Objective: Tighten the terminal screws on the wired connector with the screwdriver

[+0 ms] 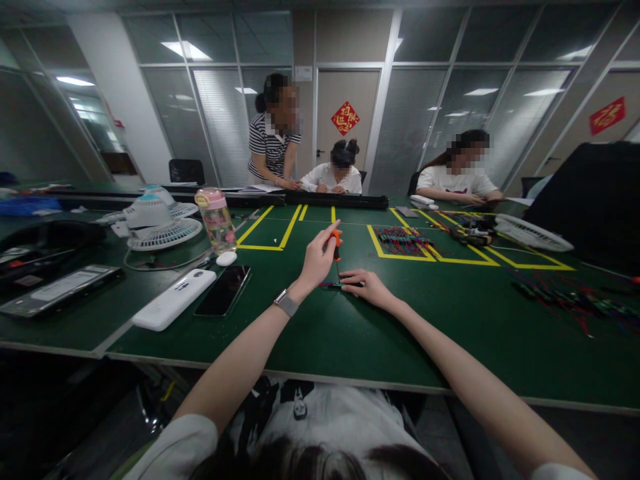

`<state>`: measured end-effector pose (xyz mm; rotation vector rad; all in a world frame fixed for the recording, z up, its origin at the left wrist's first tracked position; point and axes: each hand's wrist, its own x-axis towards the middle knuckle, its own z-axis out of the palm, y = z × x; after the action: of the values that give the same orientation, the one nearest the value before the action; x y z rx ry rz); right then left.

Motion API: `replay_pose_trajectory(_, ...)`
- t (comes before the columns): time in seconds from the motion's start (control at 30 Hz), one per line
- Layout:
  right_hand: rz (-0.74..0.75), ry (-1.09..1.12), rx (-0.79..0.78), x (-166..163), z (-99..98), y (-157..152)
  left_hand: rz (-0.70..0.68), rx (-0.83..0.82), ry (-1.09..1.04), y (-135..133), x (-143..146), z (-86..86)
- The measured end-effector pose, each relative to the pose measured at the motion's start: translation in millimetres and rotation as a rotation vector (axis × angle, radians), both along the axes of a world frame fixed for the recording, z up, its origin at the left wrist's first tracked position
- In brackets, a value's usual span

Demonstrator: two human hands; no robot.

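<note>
On the green table [350, 333], the person's left hand [316, 257] is closed around a small screwdriver with an orange handle [337, 241], holding it straight up with its tip down on a little wired part [334, 284]. The right hand [366, 285] lies flat beside it, fingers pressing that little part onto the table. Off to the left sit a black phone [223, 291], a white power bank [173, 299] and a pink-lidded bottle [216, 219].
</note>
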<state>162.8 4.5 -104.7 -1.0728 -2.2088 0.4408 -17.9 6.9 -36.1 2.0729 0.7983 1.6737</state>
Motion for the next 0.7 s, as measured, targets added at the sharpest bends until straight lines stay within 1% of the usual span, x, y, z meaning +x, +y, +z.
replay_pose_trajectory(0.03,0.001,-0.002,0.001,0.2,0.0,0.1,0.003,0.001,-0.004,0.3,0.0,-0.2)
replay_pose_trajectory(0.13,0.005,-0.002,0.001,0.5,0.0,0.3,0.095,0.037,-0.001,-0.9,-0.6,0.5)
replay_pose_trajectory(0.2,0.007,0.001,-0.003,0.5,0.2,0.3,0.125,0.035,0.0,-1.7,-0.9,1.2)
replay_pose_trajectory(0.37,0.012,0.006,-0.004,0.1,0.9,-0.2,-0.009,-0.054,-0.036,-0.2,-0.2,-0.1)
replay_pose_trajectory(0.43,0.011,0.006,-0.001,0.0,0.9,-0.3,0.023,-0.024,-0.031,-0.7,-0.5,0.1)
replay_pose_trajectory(0.5,0.01,0.011,-0.003,-0.1,1.0,-0.3,0.107,0.024,-0.007,-2.5,-1.5,1.7)
replay_pose_trajectory(0.57,0.01,0.013,-0.004,-0.2,1.1,-0.4,0.155,0.033,0.007,-4.3,-2.4,3.8)
replay_pose_trajectory(0.63,0.01,0.011,-0.004,-0.3,1.3,-0.5,0.152,0.016,0.002,-4.6,-2.8,5.2)
replay_pose_trajectory(0.7,0.008,0.011,-0.006,-0.2,1.1,-0.5,0.113,0.002,-0.002,-3.4,-2.3,4.9)
